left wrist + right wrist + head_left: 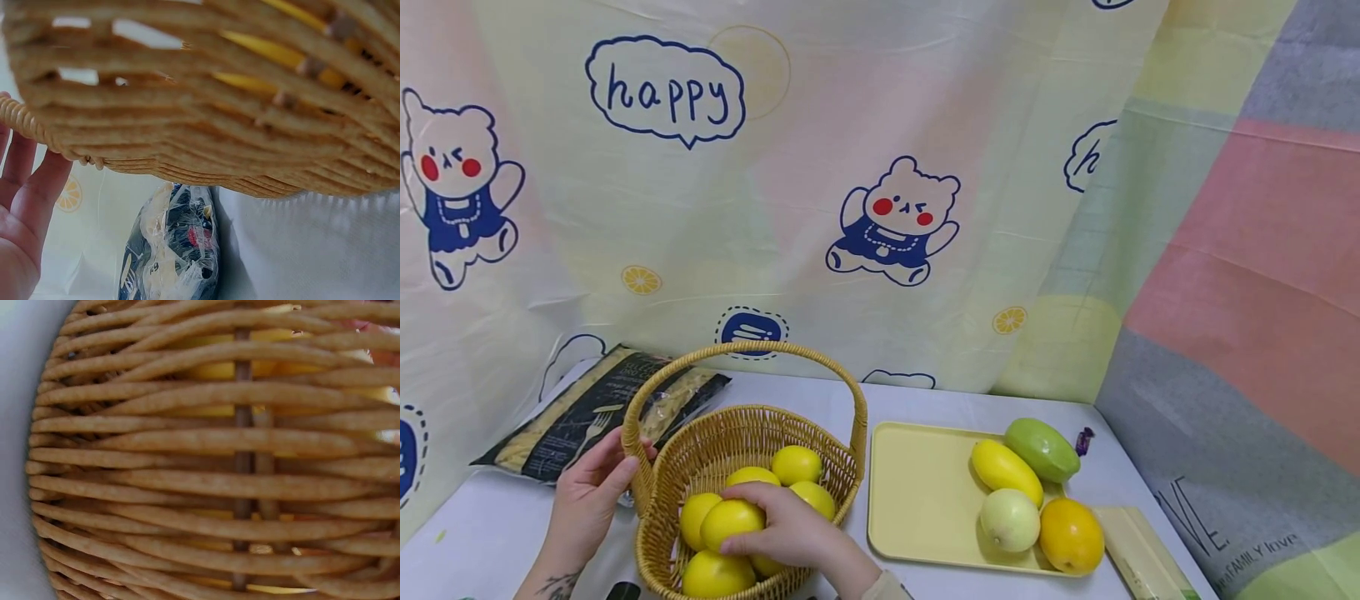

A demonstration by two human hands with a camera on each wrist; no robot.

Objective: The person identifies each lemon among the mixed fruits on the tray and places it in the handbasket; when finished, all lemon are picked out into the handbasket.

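Observation:
A woven wicker basket (pixel 651 546) with a tall arched handle (pixel 752 347) stands on the table and holds several lemons (pixel 718 575). At the basket's left side, my left hand (pixel 589 493) grips the foot of the handle between thumb and fingers. The left wrist view also shows these fingers (pixel 39 190) at the handle's base. My right hand (pixel 793 527) reaches inside from the right and grips one lemon (pixel 730 525) on top of the others, its thumb on the near side. Basket weave (pixel 187 481) fills the right wrist view and hides that hand's fingers.
Right of the basket lies a yellow tray (pixel 917 492) bearing a green mango-like fruit (pixel 1042 450), a yellow one (pixel 1006 473), a pale round fruit (pixel 1011 521) and an orange (pixel 1072 537). A black pasta bag (pixel 568 417) lies behind left. A patterned curtain (pixel 820 108) hangs behind.

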